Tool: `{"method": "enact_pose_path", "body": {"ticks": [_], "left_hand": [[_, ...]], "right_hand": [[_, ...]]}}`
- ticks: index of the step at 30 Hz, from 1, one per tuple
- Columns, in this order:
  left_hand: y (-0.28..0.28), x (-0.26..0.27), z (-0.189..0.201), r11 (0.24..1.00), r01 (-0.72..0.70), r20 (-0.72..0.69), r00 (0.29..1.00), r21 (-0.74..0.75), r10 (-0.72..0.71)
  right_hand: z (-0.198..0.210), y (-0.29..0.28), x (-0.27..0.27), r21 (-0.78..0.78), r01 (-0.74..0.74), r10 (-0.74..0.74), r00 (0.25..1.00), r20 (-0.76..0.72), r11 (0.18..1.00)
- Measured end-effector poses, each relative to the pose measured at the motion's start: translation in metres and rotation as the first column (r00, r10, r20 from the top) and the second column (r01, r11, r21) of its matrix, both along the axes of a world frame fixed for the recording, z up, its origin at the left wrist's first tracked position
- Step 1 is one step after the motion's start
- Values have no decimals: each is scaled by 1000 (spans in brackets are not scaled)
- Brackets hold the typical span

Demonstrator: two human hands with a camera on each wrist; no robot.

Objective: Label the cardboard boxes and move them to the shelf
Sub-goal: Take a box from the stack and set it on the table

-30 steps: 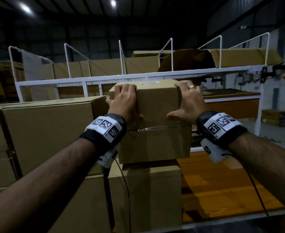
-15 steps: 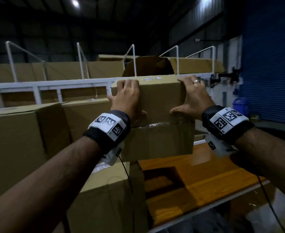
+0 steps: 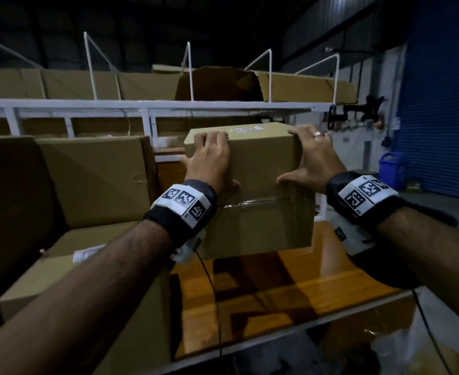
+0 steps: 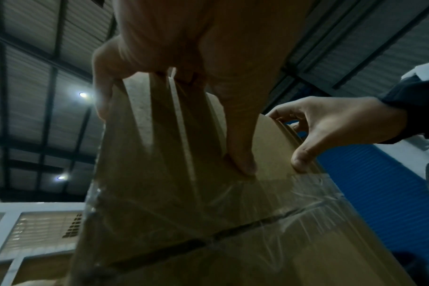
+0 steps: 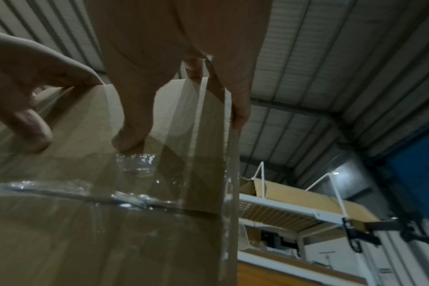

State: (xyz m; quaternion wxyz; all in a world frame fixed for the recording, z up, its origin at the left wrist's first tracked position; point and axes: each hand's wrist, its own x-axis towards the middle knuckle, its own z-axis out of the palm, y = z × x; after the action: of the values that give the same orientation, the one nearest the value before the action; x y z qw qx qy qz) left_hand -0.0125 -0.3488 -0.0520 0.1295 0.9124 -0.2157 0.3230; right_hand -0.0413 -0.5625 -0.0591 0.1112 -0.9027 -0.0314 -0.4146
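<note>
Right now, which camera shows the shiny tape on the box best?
The left wrist view: the clear tape fills the near face of the cardboard box, wrinkles and seam plain. The right wrist view shows the tape too, more blurred. The head view shows only a thin glossy line between the hands.

We see a blue bin (image 3: pixel 390 167) by the right wall, near a blue shutter (image 3: pixel 442 98). A black bracket (image 3: pixel 354 110) sticks out past the white frame's end. Above us, ceiling lamps (image 4: pixel 82 94) glow under a ribbed metal roof (image 5: pixel 331 58). Clear plastic wrap (image 3: pixel 401 347) lies crumpled on the floor at lower right.
</note>
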Motion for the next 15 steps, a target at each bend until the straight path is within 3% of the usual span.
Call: {"method": "enact_pose_path", "body": {"ticks": [8,15], "left_hand": [[-43,9,-60,985,-168,-125,977,36,171],[-53,15,-127,975,-200,-220,951,91,216]], "right_hand": [[-63,-43,37,18,-122,123,987,-99,992],[-134,-48,43,118,-143,168,956,-242,983]]}}
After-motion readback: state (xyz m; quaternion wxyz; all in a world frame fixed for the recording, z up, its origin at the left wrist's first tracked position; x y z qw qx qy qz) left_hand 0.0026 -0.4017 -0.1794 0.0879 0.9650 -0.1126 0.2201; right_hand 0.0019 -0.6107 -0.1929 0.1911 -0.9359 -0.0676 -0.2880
